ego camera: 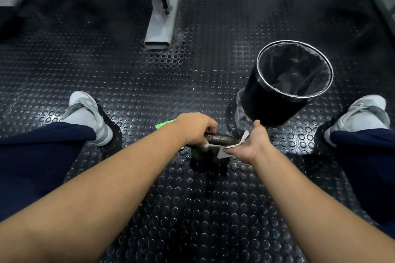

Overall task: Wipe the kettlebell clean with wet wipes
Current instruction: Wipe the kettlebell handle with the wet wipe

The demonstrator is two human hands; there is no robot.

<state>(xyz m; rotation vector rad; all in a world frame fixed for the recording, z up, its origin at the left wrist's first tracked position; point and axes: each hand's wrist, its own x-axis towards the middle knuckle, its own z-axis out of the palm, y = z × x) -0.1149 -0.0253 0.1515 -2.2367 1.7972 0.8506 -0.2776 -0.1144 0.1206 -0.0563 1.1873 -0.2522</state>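
Note:
A dark, worn kettlebell [222, 139] stands on the studded rubber floor between my feet. My left hand [195, 128] is closed around the left end of its handle. My right hand [250, 144] pinches a white wet wipe [241, 140] against the right end of the handle, where it meets the body. The kettlebell's body is mostly hidden below my hands in shadow. A green packet [163, 124] peeks out from behind my left wrist; most of it is covered.
A black waste bin [271, 100] with a dark liner and metal rim stands just beyond my right hand. A grey machine leg [162, 25] lies on the floor farther ahead. My two grey shoes [89, 113] [363, 113] flank the work spot.

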